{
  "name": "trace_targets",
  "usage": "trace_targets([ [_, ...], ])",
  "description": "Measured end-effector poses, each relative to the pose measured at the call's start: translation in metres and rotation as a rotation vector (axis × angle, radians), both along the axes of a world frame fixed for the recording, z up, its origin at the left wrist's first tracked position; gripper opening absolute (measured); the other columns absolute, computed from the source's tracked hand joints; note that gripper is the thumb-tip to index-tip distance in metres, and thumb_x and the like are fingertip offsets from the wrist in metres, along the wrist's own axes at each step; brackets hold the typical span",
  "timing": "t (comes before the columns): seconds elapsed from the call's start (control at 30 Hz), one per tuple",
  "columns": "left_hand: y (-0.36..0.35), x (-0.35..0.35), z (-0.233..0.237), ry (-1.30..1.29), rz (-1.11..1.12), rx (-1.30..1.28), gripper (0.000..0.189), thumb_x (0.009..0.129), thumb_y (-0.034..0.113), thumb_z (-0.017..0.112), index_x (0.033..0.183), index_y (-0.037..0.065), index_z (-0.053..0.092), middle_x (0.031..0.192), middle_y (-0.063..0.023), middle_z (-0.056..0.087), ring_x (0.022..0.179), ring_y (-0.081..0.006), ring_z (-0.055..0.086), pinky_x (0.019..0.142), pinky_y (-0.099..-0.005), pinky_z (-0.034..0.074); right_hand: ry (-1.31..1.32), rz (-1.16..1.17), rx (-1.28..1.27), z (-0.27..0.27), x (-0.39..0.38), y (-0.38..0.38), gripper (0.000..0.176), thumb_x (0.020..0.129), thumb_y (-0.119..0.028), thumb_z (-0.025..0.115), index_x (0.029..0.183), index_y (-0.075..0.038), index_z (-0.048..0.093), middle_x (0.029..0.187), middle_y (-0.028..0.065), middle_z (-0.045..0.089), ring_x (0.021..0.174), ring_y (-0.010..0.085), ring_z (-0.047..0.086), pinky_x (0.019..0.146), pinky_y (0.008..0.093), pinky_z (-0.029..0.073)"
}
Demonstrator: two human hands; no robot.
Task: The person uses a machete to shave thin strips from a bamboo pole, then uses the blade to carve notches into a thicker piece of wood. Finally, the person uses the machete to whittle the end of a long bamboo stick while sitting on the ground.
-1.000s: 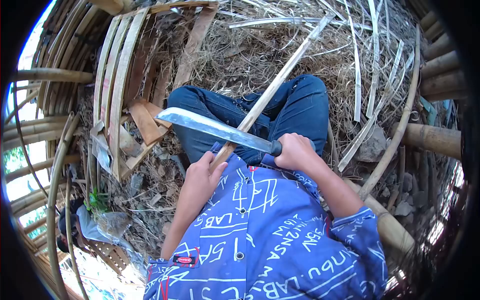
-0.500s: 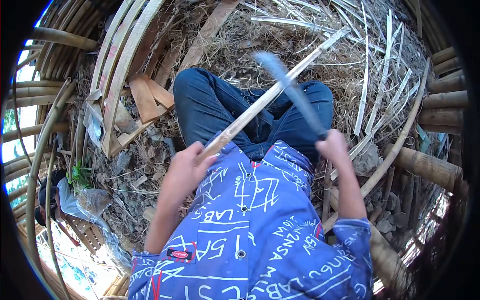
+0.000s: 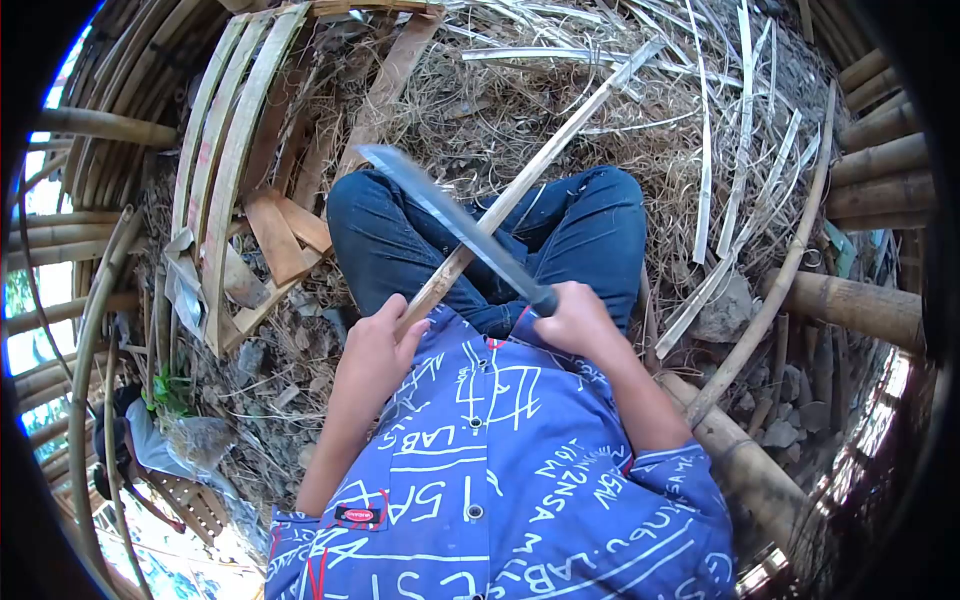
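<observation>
Hands: two, both the person's own, both busy.
Left hand (image 3: 375,348): fist shut round the near end of one stick (image 3: 545,160), thumb on top.
Right hand (image 3: 578,322): fully curled round the dark handle of one knife (image 3: 440,215), no fingers free.
Stick: single pale bamboo length. It rises from the left hand, runs over the lap between the knees, and its far tip lies out over the litter (image 3: 480,110) at upper right.
Knife: long blade slanting up and left from the right hand. It crosses in front of the stick just beyond the left hand. The blade is blurred, so I cannot tell whether the edge touches the stick.
Legs (image 3: 590,225): two, in blue jeans, knees bent and spread either side of the stick.
Shirt (image 3: 500,470): one, blue with white lettering, filling the lower frame.
Litter: dry shavings and many loose pale strips, too tangled to count.
Slats (image 3: 215,160): a bundle of curved ones on the left, at least three side by side.
Offcuts (image 3: 285,235): a few flat wood pieces by the left knee.
Poles (image 3: 870,300): several thick bamboo ones stacked along the right edge.
Stone (image 3: 722,312): one, near the right knee.
Other person (image 3: 140,450): one, far lower left, well apart.
</observation>
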State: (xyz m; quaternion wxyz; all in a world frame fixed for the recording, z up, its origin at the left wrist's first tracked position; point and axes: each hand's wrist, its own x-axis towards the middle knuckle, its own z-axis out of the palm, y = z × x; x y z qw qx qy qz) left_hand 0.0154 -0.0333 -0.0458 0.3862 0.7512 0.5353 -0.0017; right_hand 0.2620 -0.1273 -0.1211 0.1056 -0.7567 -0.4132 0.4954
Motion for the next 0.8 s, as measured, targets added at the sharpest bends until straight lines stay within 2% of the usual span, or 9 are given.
trace_targets([
  [0.1, -0.002, -0.005, -0.002, 0.001, -0.020, 0.036, 0.029, 0.087, 0.021, 0.070, 0.088, -0.002, 0.052, 0.065, -0.0240, 0.053, 0.060, -0.0425, 0.056, 0.055, -0.0430, 0.041, 0.044, 0.006, 0.043, 0.001, -0.013, 0.020, 0.025, 0.066, -0.021, 0.062, 0.081, -0.003, 0.071, 0.085, 0.0264, 0.068, 0.086, 0.0444, 0.065, 0.082, 0.0482, 0.052],
  [0.23, -0.003, -0.006, -0.004, -0.031, -0.024, 0.073, 0.030, 0.087, 0.022, 0.070, 0.086, -0.002, 0.052, 0.066, -0.0238, 0.054, 0.059, -0.0419, 0.055, 0.055, -0.0429, 0.042, -0.169, 0.160, 0.016, -0.009, 0.006, 0.040, 0.027, 0.061, -0.018, 0.065, 0.081, -0.001, 0.071, 0.087, 0.0245, 0.069, 0.086, 0.0413, 0.068, 0.083, 0.0468, 0.054],
  [0.3, -0.005, -0.007, -0.004, -0.045, -0.024, 0.052, 0.030, 0.087, 0.022, 0.070, 0.087, -0.002, 0.053, 0.066, -0.0239, 0.054, 0.059, -0.0413, 0.055, 0.055, -0.0427, 0.042, -0.268, 0.135, 0.012, -0.012, 0.022, 0.043, 0.028, 0.063, -0.019, 0.065, 0.083, 0.000, 0.072, 0.090, 0.0239, 0.070, 0.088, 0.0408, 0.068, 0.084, 0.0463, 0.054],
  [0.37, -0.006, -0.012, -0.005, -0.016, -0.022, -0.019, 0.028, 0.088, 0.021, 0.069, 0.088, -0.003, 0.055, 0.072, -0.0269, 0.060, 0.069, -0.0448, 0.061, 0.059, -0.0457, 0.045, -0.313, 0.017, -0.038, -0.022, 0.049, 0.044, 0.029, 0.065, -0.020, 0.063, 0.085, -0.001, 0.072, 0.092, 0.0235, 0.070, 0.092, 0.0402, 0.067, 0.085, 0.0460, 0.054],
  [0.5, -0.017, -0.005, 0.000, -0.014, -0.004, -0.042, 0.028, 0.088, 0.021, 0.070, 0.088, -0.004, 0.056, 0.071, -0.0266, 0.060, 0.068, -0.0439, 0.062, 0.059, -0.0441, 0.046, -0.408, 0.081, -0.094, -0.032, 0.085, 0.047, 0.030, 0.068, -0.020, 0.060, 0.087, 0.000, 0.072, 0.097, 0.0247, 0.069, 0.097, 0.0400, 0.066, 0.088, 0.0463, 0.052],
  [0.6, -0.015, -0.014, -0.003, -0.052, 0.008, -0.022, 0.029, 0.087, 0.021, 0.070, 0.088, -0.003, 0.056, 0.068, -0.0252, 0.059, 0.063, -0.0418, 0.060, 0.057, -0.0412, 0.046, -0.474, -0.069, -0.095, -0.052, 0.109, 0.049, 0.032, 0.069, -0.020, 0.059, 0.090, -0.001, 0.072, 0.098, 0.0260, 0.069, 0.096, 0.0403, 0.066, 0.087, 0.0457, 0.052],
  [0.67, -0.014, -0.035, 0.002, -0.063, 0.039, -0.076, 0.028, 0.085, 0.019, 0.073, 0.085, -0.002, 0.055, 0.062, -0.0144, 0.055, 0.056, -0.0155, 0.049, 0.054, -0.0336, 0.041, -0.499, -0.203, -0.077, -0.062, 0.144, 0.045, 0.033, 0.070, -0.022, 0.060, 0.090, 0.001, 0.072, 0.095, 0.0270, 0.068, 0.095, 0.0400, 0.067, 0.084, 0.0454, 0.053],
  [0.73, -0.015, -0.041, 0.009, -0.052, 0.051, -0.086, 0.028, 0.085, 0.018, 0.073, 0.085, -0.002, 0.054, 0.062, -0.0117, 0.053, 0.058, -0.0124, 0.046, 0.053, -0.0322, 0.040, -0.470, -0.238, -0.098, -0.078, 0.191, 0.036, 0.034, 0.071, -0.024, 0.061, 0.089, 0.002, 0.072, 0.093, 0.0276, 0.068, 0.093, 0.0396, 0.068, 0.082, 0.0455, 0.053],
  [0.8, -0.010, -0.038, 0.019, 0.014, 0.053, -0.149, 0.027, 0.085, 0.017, 0.073, 0.084, -0.001, 0.053, 0.061, -0.0067, 0.051, 0.060, -0.0092, 0.042, 0.053, -0.0293, 0.038, -0.524, -0.247, -0.124, -0.063, 0.196, 0.039, 0.035, 0.070, -0.025, 0.061, 0.088, 0.004, 0.071, 0.092, 0.0279, 0.068, 0.093, 0.0401, 0.068, 0.082, 0.0453, 0.053],
])
